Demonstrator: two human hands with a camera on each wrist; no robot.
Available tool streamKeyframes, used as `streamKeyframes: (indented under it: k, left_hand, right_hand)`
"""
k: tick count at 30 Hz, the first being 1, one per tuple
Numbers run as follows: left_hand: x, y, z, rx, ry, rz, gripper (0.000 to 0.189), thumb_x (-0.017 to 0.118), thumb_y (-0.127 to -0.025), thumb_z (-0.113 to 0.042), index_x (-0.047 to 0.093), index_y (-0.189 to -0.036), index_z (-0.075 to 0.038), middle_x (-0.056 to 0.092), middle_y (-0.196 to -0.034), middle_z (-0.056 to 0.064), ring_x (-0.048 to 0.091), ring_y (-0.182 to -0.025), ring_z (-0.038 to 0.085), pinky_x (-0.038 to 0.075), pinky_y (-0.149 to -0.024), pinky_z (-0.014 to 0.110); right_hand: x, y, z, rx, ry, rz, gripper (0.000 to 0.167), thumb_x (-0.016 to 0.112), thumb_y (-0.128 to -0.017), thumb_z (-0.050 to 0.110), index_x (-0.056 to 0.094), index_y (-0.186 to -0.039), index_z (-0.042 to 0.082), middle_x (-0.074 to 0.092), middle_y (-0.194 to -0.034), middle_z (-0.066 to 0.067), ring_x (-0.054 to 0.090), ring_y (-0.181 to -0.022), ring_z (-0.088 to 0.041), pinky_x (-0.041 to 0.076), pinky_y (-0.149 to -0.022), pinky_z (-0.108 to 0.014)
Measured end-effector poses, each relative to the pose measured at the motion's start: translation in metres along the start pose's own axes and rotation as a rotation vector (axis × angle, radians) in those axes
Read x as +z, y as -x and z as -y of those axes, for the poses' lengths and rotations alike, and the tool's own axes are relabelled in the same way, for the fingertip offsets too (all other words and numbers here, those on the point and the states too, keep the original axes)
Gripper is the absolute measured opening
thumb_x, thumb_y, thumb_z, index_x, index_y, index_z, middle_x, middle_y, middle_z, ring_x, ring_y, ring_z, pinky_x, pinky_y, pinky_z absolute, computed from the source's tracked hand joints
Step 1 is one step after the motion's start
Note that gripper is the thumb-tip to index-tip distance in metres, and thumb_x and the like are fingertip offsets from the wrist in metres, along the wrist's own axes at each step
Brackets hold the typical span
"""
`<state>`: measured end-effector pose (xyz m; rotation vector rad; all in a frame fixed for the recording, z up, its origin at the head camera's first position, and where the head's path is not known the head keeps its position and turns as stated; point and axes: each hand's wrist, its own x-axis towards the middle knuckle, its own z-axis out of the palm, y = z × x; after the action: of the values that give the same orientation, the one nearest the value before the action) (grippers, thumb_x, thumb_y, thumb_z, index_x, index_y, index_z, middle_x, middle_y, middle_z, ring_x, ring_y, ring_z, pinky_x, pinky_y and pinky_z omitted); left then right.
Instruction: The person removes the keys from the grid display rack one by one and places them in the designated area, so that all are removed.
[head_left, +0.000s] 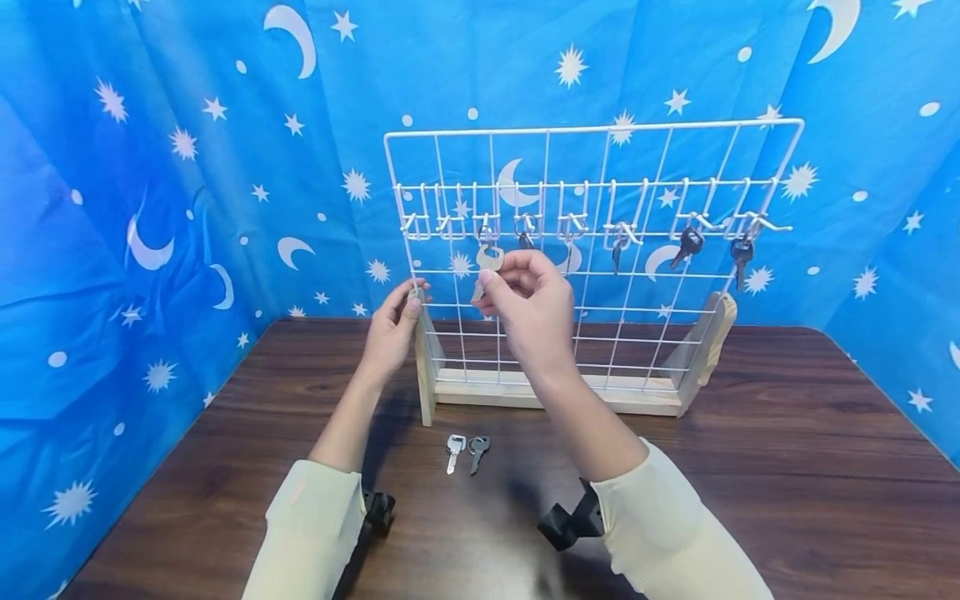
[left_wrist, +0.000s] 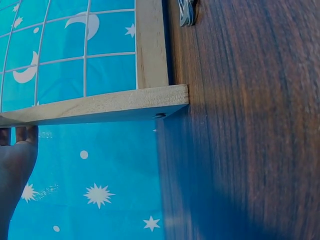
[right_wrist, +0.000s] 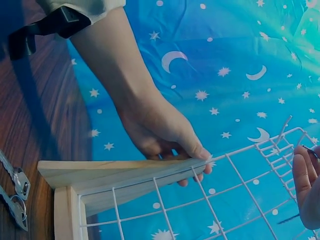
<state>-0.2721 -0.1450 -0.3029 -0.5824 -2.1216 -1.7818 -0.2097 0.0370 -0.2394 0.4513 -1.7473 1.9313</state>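
Blue cloth printed with white moons and stars (head_left: 225, 167) hangs behind and to both sides of a dark brown wooden table (head_left: 787, 467). On the table we see a white wire rack (head_left: 592, 127) standing upright in a pale wooden stand (head_left: 487, 397), with a row of white hooks (head_left: 410, 223) across its upper part.

A person's right hand (head_left: 534, 304) is in front of the rack, thumb and fingers pinched together on a pale metal key (head_left: 491, 257). We find this key just below the third hook from the left, its blade pointing down; we cannot tell whether its ring is on that hook.

The person's left hand (head_left: 393, 329) is clamped on the left side piece (head_left: 425, 379) of the stand, near its top, beside the wire.

Along the row to the right we see dark-headed keys hanging, among them one (head_left: 690, 242) on the second hook from the right and another (head_left: 742, 252) on the last. On the table, in front of the stand, lie a silver key (head_left: 455, 452) and a darker key (head_left: 478, 455), side by side. Both arms wear pale sleeves (head_left: 307, 525), with black mounts (head_left: 379, 508) near the cuffs
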Motion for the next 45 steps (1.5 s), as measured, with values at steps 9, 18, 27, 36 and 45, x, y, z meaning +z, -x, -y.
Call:
streamKeyframes:
  k: [9, 18, 27, 36, 45]
  left_hand:
    - [-0.002, -0.011, 0.031, 0.045, 0.005, -0.004, 0.038, 0.041, -0.1, -0.014, 0.042, -0.134, 0.003, 0.049, -0.13, 0.02, 0.049, -0.117, 0.03, 0.038, -0.1, 0.036]
    - [-0.003, -0.009, 0.029, 0.054, 0.014, -0.01, 0.037, 0.041, -0.099, -0.012, 0.043, -0.132, 0.005, 0.048, -0.129, 0.024, 0.049, -0.115, 0.031, 0.039, -0.099, 0.036]
    - [0.0, -0.001, 0.001, 0.015, 0.005, 0.013, 0.036, 0.038, -0.099, -0.005, 0.039, -0.133, 0.01, 0.045, -0.13, 0.029, 0.045, -0.118, 0.039, 0.037, -0.101, 0.039]
    - [0.0, -0.001, 0.001, 0.014, 0.01, 0.004, 0.037, 0.038, -0.099, -0.004, 0.038, -0.133, 0.011, 0.045, -0.13, 0.028, 0.046, -0.118, 0.037, 0.036, -0.102, 0.036]
    - [0.002, -0.002, 0.001, 0.023, 0.024, 0.004, 0.035, 0.039, -0.099, -0.004, 0.041, -0.131, 0.011, 0.046, -0.129, 0.029, 0.046, -0.118, 0.037, 0.037, -0.101, 0.037]
  right_hand:
    - [-0.005, 0.004, 0.007, -0.075, 0.012, -0.009, 0.011, 0.065, -0.086, 0.003, 0.057, -0.092, -0.001, 0.065, -0.078, -0.011, 0.064, -0.068, -0.02, 0.056, -0.068, -0.032]
    - [-0.008, 0.015, 0.013, -0.139, 0.015, -0.007, 0.011, 0.065, -0.085, 0.001, 0.058, -0.092, -0.003, 0.067, -0.082, -0.012, 0.065, -0.071, -0.021, 0.056, -0.071, -0.031]
    - [-0.022, 0.037, 0.018, -0.097, 0.053, 0.041, 0.01, 0.064, -0.085, -0.001, 0.058, -0.092, -0.002, 0.068, -0.084, -0.011, 0.065, -0.073, -0.022, 0.056, -0.07, -0.032]
    - [-0.044, 0.069, 0.011, -0.016, 0.142, 0.08, 0.013, 0.067, -0.081, -0.003, 0.059, -0.092, 0.0, 0.066, -0.077, -0.008, 0.063, -0.066, -0.018, 0.054, -0.061, -0.025]
    - [-0.055, 0.087, 0.003, 0.078, 0.143, 0.158, 0.016, 0.067, -0.08, -0.006, 0.056, -0.091, -0.002, 0.066, -0.072, -0.01, 0.064, -0.06, -0.021, 0.056, -0.058, -0.03]
